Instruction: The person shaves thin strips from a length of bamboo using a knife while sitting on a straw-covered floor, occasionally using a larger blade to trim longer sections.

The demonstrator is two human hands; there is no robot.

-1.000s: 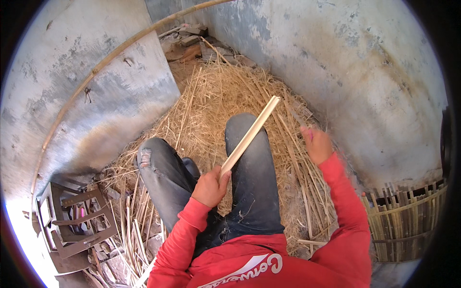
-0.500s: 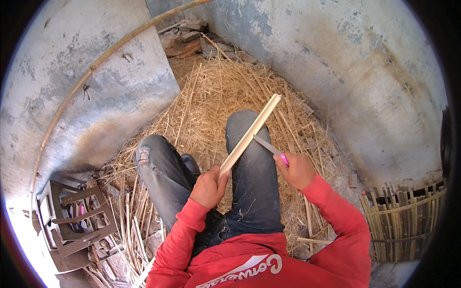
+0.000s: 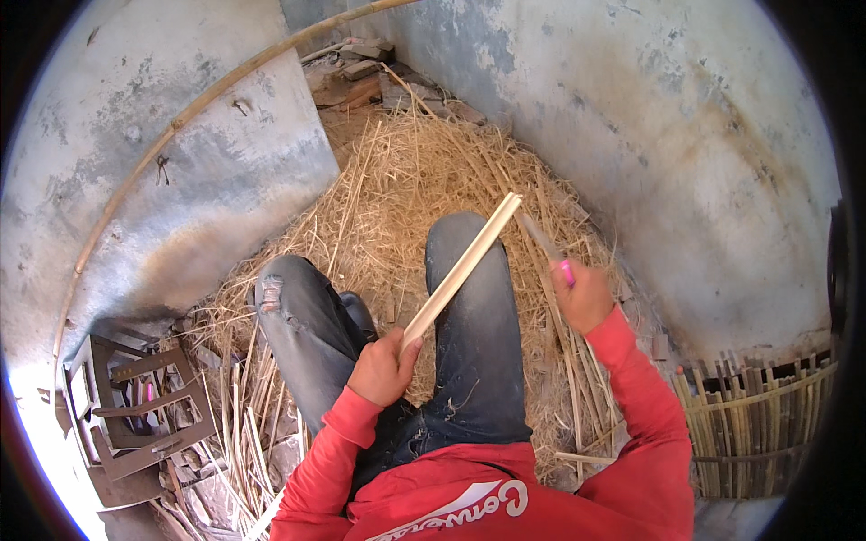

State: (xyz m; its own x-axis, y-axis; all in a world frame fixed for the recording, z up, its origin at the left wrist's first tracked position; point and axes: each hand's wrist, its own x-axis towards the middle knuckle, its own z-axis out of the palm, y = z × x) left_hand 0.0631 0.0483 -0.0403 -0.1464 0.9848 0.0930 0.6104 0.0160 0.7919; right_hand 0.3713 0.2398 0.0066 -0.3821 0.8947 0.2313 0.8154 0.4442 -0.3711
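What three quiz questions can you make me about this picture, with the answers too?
1. Which hand holds the knife?
2. True or false: the left hand is empty.
3. What colour are the sleeves? A) green B) red C) yellow

Key:
1. The right hand.
2. False: it grips a long pale strip.
3. B

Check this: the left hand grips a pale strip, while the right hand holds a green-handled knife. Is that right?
Not quite: the knife in the right hand has a pink handle, not green, as the head view shows. The left hand does grip a pale strip.
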